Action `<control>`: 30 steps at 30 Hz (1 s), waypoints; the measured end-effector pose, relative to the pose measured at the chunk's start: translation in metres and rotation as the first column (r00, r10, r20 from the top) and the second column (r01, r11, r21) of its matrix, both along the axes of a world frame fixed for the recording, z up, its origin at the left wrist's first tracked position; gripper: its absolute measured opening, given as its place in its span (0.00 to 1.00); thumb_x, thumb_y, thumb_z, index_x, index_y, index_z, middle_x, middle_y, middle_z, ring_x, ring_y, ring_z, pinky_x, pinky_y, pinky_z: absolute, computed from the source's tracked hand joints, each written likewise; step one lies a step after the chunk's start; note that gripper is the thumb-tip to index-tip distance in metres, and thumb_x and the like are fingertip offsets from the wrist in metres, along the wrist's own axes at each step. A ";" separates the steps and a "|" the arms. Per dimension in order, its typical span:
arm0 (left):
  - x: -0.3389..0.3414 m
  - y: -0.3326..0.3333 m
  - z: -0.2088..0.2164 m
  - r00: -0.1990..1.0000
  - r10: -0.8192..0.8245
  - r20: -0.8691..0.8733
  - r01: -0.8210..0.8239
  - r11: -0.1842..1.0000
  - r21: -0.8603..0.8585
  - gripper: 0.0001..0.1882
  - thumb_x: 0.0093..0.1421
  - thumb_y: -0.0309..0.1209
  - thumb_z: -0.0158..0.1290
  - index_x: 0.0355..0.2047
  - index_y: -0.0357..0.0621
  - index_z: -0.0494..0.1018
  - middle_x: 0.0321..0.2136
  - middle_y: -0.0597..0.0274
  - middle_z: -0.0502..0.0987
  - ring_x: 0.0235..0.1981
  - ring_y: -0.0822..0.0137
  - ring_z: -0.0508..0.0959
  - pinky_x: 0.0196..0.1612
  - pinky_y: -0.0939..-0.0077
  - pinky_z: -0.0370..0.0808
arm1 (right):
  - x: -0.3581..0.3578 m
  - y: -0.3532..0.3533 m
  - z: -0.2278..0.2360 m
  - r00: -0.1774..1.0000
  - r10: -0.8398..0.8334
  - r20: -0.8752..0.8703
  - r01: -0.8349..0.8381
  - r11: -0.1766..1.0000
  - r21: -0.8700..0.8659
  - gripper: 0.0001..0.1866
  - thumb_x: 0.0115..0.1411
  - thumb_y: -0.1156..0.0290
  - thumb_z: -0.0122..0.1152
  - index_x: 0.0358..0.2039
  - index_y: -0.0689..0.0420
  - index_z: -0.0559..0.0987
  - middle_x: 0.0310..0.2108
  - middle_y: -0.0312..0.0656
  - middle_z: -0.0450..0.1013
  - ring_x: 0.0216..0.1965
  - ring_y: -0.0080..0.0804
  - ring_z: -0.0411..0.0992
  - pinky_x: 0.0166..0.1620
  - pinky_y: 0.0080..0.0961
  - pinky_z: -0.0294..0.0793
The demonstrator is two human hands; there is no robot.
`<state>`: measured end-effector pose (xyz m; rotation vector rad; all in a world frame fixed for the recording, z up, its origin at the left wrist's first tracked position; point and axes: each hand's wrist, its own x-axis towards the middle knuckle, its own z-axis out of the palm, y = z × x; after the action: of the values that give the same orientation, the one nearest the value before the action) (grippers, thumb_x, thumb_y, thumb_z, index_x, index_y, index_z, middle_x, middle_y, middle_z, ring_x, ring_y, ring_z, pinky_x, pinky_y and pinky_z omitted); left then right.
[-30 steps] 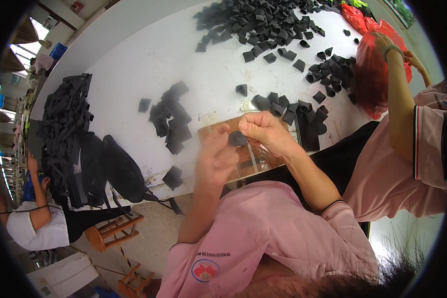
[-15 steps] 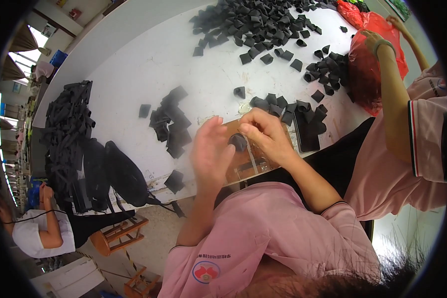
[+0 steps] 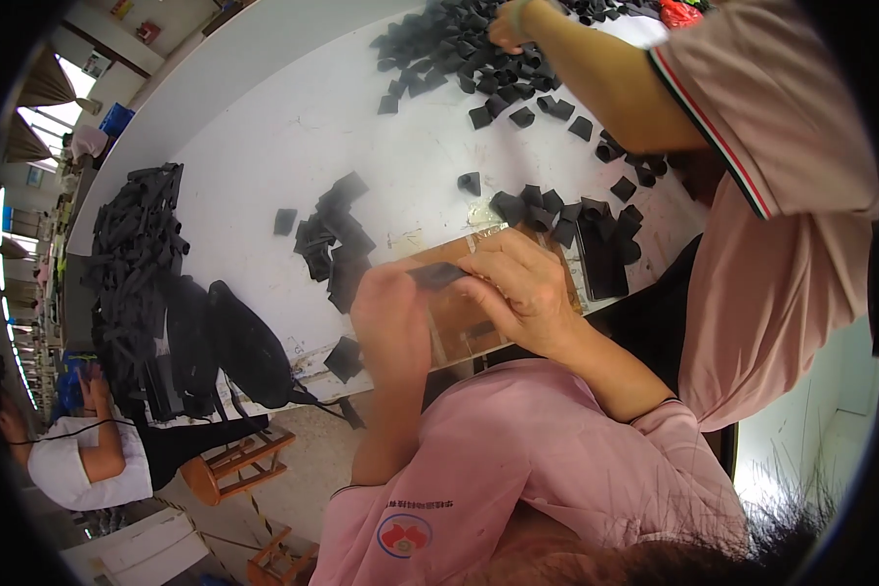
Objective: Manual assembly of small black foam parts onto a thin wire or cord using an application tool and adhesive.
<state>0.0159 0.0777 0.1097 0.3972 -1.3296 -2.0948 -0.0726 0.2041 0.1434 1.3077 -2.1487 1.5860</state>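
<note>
A small dark fabric piece [image 3: 437, 275] is stretched between my two hands, over a brown board [image 3: 449, 317] at the table's near edge. My left hand [image 3: 390, 308], slightly blurred, is closed at the piece's left end, its fingertips mostly hidden. Between thumb and fingers, my right hand [image 3: 522, 288] pinches the other end. Left of my hands lies a loose cluster of flat black pieces [image 3: 347, 234], with a single square piece [image 3: 344, 359] near the edge. Folded black pieces [image 3: 537, 210] lie just beyond my right hand, beside a dark flat slab [image 3: 603, 259].
A large heap of folded black pieces [image 3: 459, 54] covers the far table. Rolled black strips [image 3: 137, 234] pile up at left beside a black bag-like item [image 3: 244, 342]. At right a co-worker's arm [image 3: 605, 83] reaches across the table. Wooden stools [image 3: 234, 464] stand lower left.
My hands have come together around the fabric piece, which was lower, over the board. The co-worker's arm has swung left from the red bag to the far heap.
</note>
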 end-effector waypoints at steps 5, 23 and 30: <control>0.005 0.009 -0.004 0.999 -0.049 0.006 0.048 0.998 0.040 0.06 0.55 0.25 0.49 0.32 0.34 0.67 0.32 0.56 0.71 0.34 0.69 0.71 0.41 0.76 0.67 | -0.005 -0.001 -0.028 0.998 0.068 0.001 -0.068 0.991 -0.117 0.05 0.43 0.78 0.59 0.20 0.61 0.71 0.18 0.41 0.63 0.20 0.36 0.63 0.23 0.26 0.63; -0.003 -0.014 -0.009 0.969 0.124 0.212 0.041 0.767 -0.640 0.06 0.52 0.27 0.50 0.30 0.38 0.70 0.20 0.62 0.71 0.19 0.73 0.70 0.24 0.80 0.67 | -0.018 -0.002 -0.006 0.902 0.220 0.371 -0.191 0.975 -0.114 0.03 0.46 0.80 0.57 0.22 0.61 0.72 0.20 0.38 0.66 0.20 0.24 0.63 0.21 0.21 0.60; -0.027 -0.218 -0.109 0.485 0.854 0.190 -0.235 0.336 -0.912 0.12 0.50 0.31 0.51 0.34 0.36 0.69 0.27 0.55 0.71 0.32 0.64 0.71 0.33 0.72 0.68 | -0.071 -0.006 -0.024 0.603 -0.090 0.793 0.451 0.858 -0.245 0.13 0.58 0.64 0.47 0.32 0.61 0.72 0.20 0.30 0.63 0.19 0.14 0.59 0.22 0.10 0.57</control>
<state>-0.0106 -0.1399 0.0004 1.0973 -1.9521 -0.4948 -0.1440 0.1985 0.1198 0.0929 -1.9934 2.5549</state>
